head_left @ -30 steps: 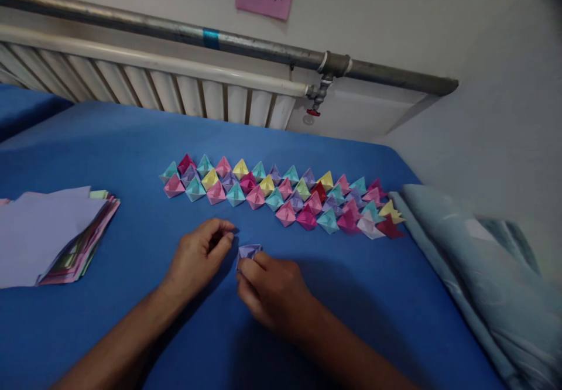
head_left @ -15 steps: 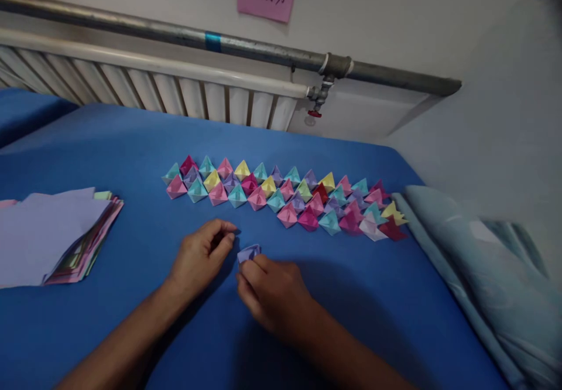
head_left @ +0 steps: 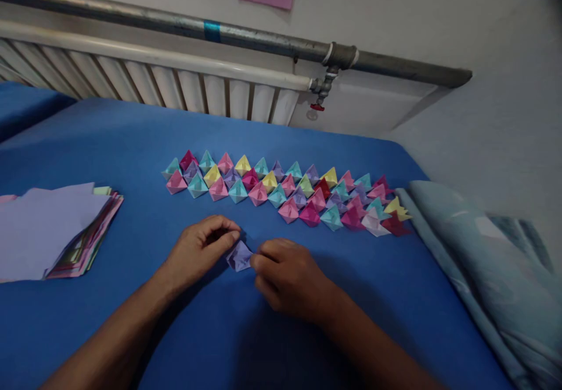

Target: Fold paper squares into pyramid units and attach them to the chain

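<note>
Small lilac origami boat (head_left: 239, 256), creased, angular facets, pointed ends partly covered by fingers, sits between both hands over the blue cloth (head_left: 140, 226), nearer the wearer than the rows of multicolored paper boats (head_left: 288, 209). Left hand (head_left: 199, 250) pinches its upper-left edge between thumb and forefinger; right hand (head_left: 293, 277), fingers curled, grips its right tip.
</note>
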Tool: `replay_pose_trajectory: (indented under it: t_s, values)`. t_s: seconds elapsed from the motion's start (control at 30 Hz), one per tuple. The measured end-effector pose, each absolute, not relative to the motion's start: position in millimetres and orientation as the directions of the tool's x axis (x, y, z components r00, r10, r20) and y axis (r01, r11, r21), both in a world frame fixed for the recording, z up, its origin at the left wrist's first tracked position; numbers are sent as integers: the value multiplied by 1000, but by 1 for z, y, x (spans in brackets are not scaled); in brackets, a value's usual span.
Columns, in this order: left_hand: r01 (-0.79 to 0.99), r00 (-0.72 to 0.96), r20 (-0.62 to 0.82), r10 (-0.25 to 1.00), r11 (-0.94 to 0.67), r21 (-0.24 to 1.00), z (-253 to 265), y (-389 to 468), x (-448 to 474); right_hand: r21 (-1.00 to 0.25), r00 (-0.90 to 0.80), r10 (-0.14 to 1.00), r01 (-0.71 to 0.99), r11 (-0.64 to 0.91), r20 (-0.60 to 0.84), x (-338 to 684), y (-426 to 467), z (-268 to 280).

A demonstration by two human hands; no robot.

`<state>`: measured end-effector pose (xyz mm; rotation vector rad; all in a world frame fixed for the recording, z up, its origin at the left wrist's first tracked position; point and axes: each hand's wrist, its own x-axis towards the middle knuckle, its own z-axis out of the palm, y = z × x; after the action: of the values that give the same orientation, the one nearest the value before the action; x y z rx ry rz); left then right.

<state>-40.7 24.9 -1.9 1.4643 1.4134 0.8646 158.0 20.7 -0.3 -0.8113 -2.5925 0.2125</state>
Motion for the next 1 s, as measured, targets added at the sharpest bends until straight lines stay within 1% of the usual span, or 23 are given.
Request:
replay_pose_trajectory:
  t_s: [0.1, 0.2, 0.3, 0.4, 0.57, 0.6, 0.67, 0.77, 0.87, 1.0]
  values:
    - [419, 195, -109, 975, 17, 908, 1, 23, -41, -258, -770, 561, 500, 827, 304, 159, 24, 2]
    - [468, 260, -121, 958, -15, 883, 1, 22, -41, -286, -752, 586, 515, 808, 302, 159, 27, 0]
    - [537, 263, -74, 962, -82, 840, -2, 20, -40, -324, -719, 614, 526, 787, 326, 158, 29, -3]
    - [577, 223, -7, 975, -126, 807, -4, 18, -38, -361, -734, 594, 483, 798, 329, 157, 29, -5]
    - [588, 317, 29, 948, -220, 778, -6, 17, -36, -453, -732, 587, 417, 788, 346, 156, 30, -6]
    - [604, 320, 33, 947, -231, 763, -6, 16, -36, -485, -714, 602, 408, 773, 358, 156, 30, -6]
    - [638, 304, 36, 952, -231, 735, -7, 16, -36, -566, -640, 672, 416, 711, 374, 155, 28, -7]
    - [667, 274, 16, 961, -202, 717, -9, 15, -35, -666, -502, 807, 490, 562, 311, 153, 23, -7]
    - [675, 254, 10, 967, -184, 715, -8, 14, -34, -668, -442, 872, 586, 460, 212, 149, 18, -9]
    - [676, 251, -27, 968, -156, 720, -8, 13, -32, -643, -435, 886, 636, 427, 159, 144, 17, -11]
